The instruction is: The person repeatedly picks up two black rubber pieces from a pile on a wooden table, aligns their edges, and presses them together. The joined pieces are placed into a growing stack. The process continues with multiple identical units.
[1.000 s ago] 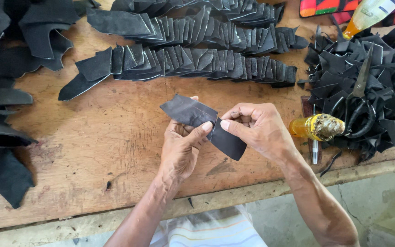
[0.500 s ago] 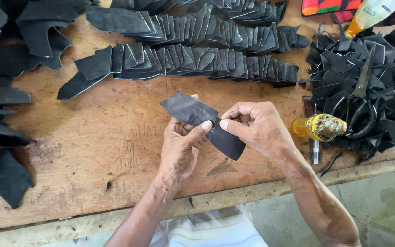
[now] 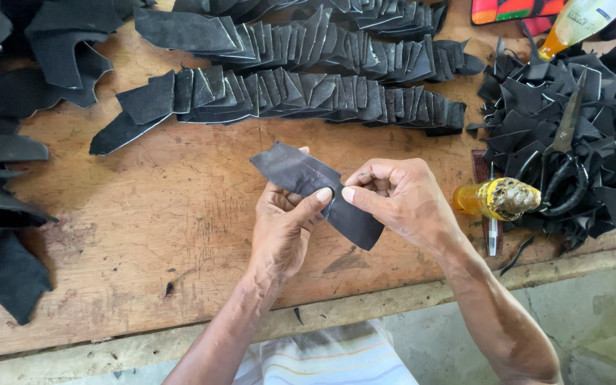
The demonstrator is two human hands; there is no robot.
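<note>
Far left on the worn wooden table: loose black leather offcuts. Further along, two overlapped rows of cut black leather pieces. Centre, above the table: left hand, grip closed, thumb pressed on a flat dark grey leather strip; right hand, grip pinching the same strip's lower end. Best done by keeping both thumbs close and the strip taut. Right: yellow glue bottle with crusted cap, black-handled scissors on a scrap heap
</note>
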